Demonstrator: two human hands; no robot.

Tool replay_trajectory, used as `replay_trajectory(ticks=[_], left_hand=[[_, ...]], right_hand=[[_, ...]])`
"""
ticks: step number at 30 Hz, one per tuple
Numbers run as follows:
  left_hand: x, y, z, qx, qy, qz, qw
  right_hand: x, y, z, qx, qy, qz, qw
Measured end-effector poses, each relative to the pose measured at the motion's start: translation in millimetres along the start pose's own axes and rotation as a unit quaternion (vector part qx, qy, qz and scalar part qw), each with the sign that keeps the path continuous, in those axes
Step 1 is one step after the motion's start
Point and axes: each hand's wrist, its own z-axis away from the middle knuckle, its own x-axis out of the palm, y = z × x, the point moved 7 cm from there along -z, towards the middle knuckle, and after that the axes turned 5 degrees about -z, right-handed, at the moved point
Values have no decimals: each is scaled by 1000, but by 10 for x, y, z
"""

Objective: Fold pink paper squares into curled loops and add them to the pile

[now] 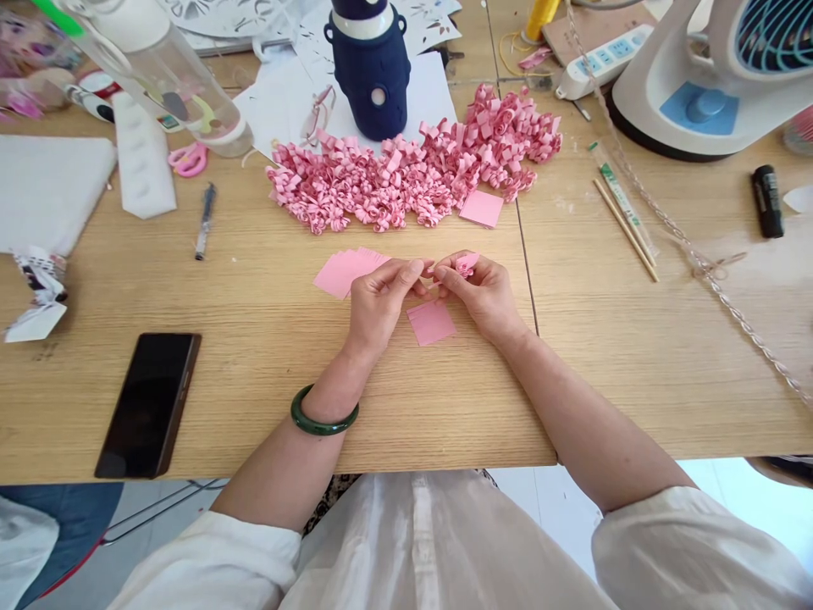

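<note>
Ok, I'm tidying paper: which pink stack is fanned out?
The leftmost stack, beside the left hand: its edges spread, whereas the far stack and near stack lie squarer.

I see room along the bench (pixel 626 347) right of centre; the pink paper heap (pixel 381 182) blocks upper centre, the fan (pixel 711 93) upper right.

Holds the left hand (pixel 376 307) and the right hand (pixel 486 295) in front of the pink paper heap (pixel 390 185), pinching a paper curl (pixel 467 264) in the latter; shows a navy bottle (pixel 370 80) behind the heap, a white fan (pixel 679 68) right of it.
</note>
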Motion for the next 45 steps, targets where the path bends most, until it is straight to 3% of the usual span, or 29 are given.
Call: replay_trajectory(ticks=[5,8,16,22,29,45], left_hand=[[-20,125,13,95,7,-93,991],[-49,151,17,121,32,-122,985],[-93,-32,-30,8,65,-7,998],[-83,-72,-64,-29,70,44,996],[-86,-77,-68,-39,69,46,996],[-57,-54,-52,-48,58,63,995]], right_hand=[[-18,19,-5,2,-1,28,1000],[4,9,2,3,-11,39,999],[86,-7,19,-1,-42,6,999],[49,-91,44,-26,-36,27,999],[-5,-53,20,-29,-5,32,999],[16,-56,31,-37,-13,61,997]])
